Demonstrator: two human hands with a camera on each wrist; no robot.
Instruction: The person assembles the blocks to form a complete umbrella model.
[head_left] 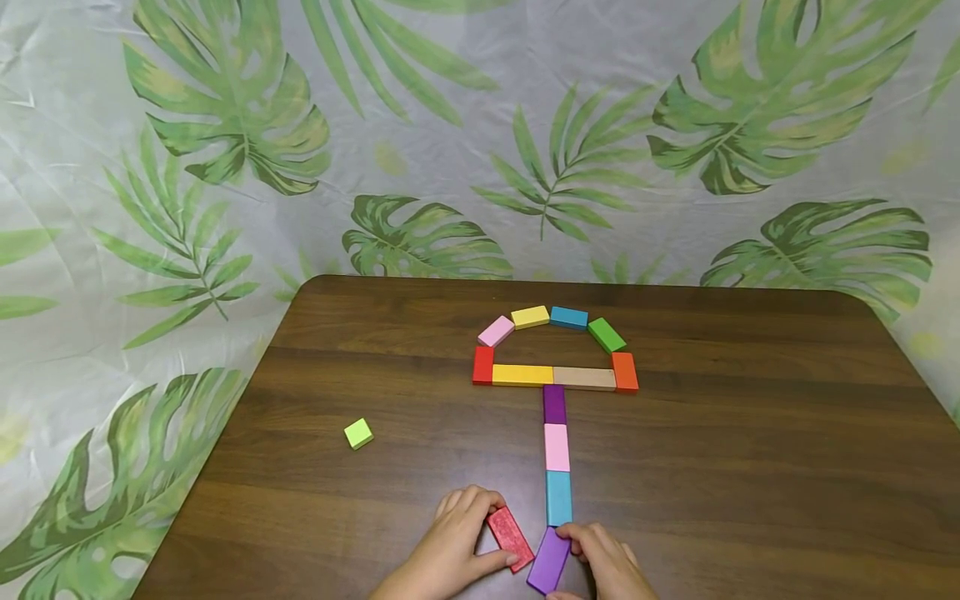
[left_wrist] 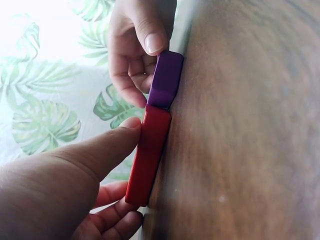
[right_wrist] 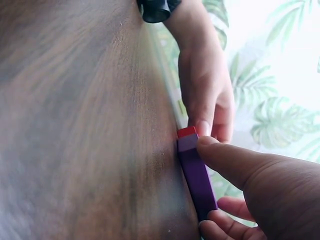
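Note:
My left hand (head_left: 450, 546) pinches a red block (head_left: 511, 538) between thumb and fingers, low on the table. My right hand (head_left: 606, 560) grips a purple block (head_left: 550, 560) by its two ends, its upper end meeting the teal block (head_left: 558, 498). In the left wrist view the red block (left_wrist: 148, 156) and the purple block (left_wrist: 166, 79) appear end to end; from above, a narrow wedge of table shows between them. Above the teal block run a pink block (head_left: 557, 447) and a dark purple block (head_left: 554, 404) in a straight column.
The column meets a bar of a yellow block (head_left: 522, 375) and a tan block (head_left: 583, 378). Several coloured blocks arch above it, from a red one (head_left: 483, 365) to an orange one (head_left: 625, 372). A lime cube (head_left: 358, 433) lies alone at left on the brown table (head_left: 750, 467).

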